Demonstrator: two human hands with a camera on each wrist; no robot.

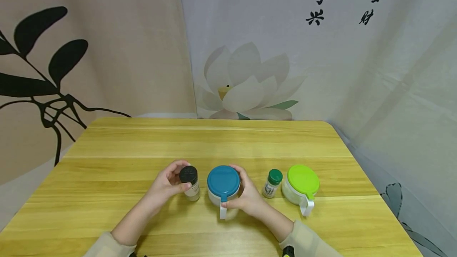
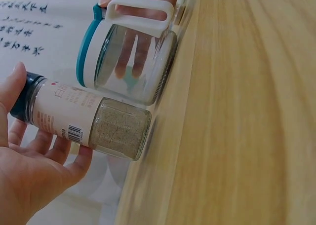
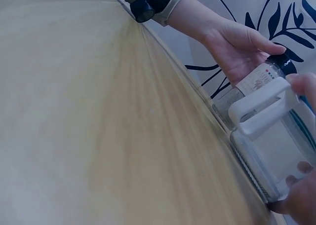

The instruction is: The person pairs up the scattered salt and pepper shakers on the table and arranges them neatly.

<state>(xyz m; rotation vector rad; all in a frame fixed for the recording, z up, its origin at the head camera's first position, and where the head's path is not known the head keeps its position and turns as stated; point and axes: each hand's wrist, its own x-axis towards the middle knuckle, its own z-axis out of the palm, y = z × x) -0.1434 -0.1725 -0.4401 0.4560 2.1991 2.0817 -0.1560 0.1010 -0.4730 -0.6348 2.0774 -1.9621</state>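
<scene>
My left hand [image 1: 168,182] holds a spice bottle [image 1: 192,191] with a black cap, its thumb against the cap and its fingers behind. In the left wrist view the bottle [image 2: 121,126] has a pale label with a barcode and grey-brown powder inside. To its right, my right hand [image 1: 250,198] grips a seasoning jar [image 1: 223,181] with a blue lid, fingers around the far side and thumb at the white handle. The jar's glass body [image 2: 136,62] is see-through, and fingers show through it. Both containers stand upright, side by side on the wooden table [image 1: 200,142].
Right of my right hand stands a small spice bottle [image 1: 272,185] with a green cap. Beside it is a seasoning jar [image 1: 303,179] with a lime-green lid and a white handle [image 1: 306,206]. A printed cloth [image 1: 246,78] hangs behind the table's far edge.
</scene>
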